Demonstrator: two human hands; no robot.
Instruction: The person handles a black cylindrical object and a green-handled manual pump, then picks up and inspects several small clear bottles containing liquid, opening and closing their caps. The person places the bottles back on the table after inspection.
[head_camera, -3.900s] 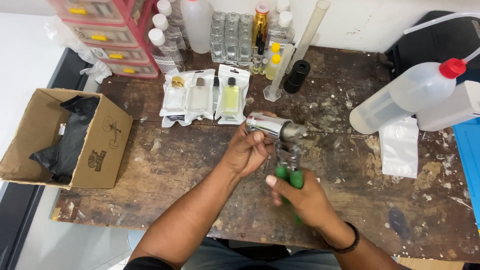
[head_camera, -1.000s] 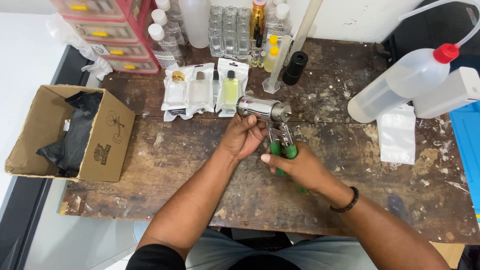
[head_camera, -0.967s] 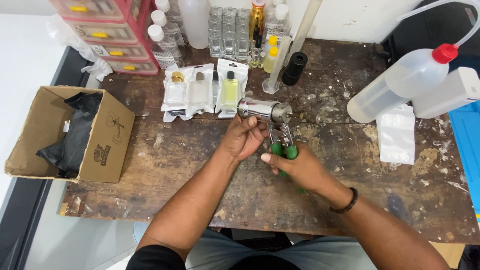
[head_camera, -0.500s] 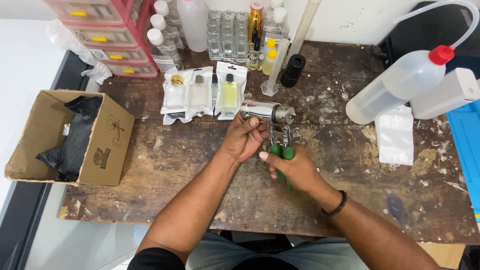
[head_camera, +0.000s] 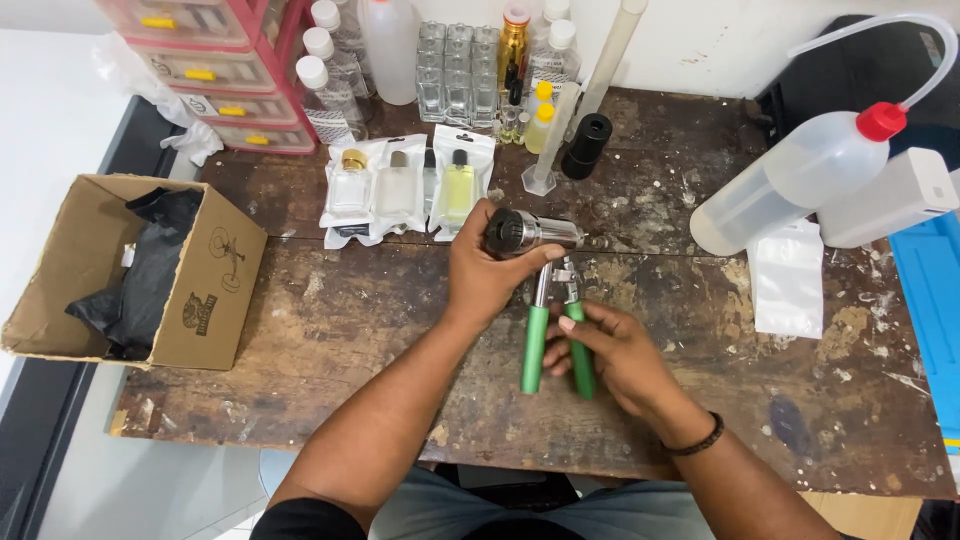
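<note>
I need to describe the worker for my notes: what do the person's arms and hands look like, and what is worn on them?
Both forearms are bare, with no gloves on the left hand or the right hand. A dark beaded bracelet circles the right wrist. A short black sleeve shows at the left upper arm. No rings or watch can be seen.

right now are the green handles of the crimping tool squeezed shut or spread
Spread: the two green-handled tool handles diverge with a visible gap; the right hand holds only one.
</note>
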